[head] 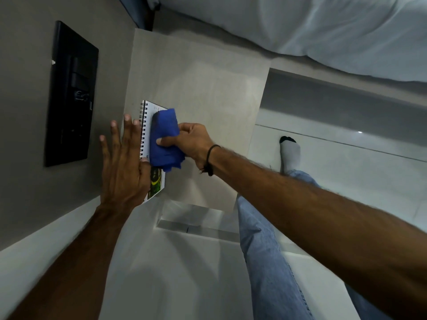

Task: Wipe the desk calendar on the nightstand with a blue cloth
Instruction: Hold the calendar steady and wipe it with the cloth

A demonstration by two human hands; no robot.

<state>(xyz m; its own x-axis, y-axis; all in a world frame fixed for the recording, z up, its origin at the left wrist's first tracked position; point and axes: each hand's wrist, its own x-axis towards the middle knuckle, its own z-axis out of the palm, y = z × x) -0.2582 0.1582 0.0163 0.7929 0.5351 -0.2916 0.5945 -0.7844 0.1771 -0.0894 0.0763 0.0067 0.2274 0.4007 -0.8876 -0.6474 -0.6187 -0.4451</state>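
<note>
Room: pale nightstand (203, 93) beside a bed (323, 31); dark wall panel (71, 93)
Calendar (157, 181): upright at the worktop's wall edge
Left hand (124, 162): spread flat, bracing the spiral side
Right hand (194, 144): clenched around the blue cloth (164, 137), pressed on the page
Advice: light strokes; keep bracing

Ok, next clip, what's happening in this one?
A person is wiping a spiral-bound desk calendar that stands on a pale nightstand by the wall. The right hand grips a bunched blue cloth and presses it against the calendar's face, covering most of the page. The left hand, fingers spread, braces the calendar from behind.
</note>
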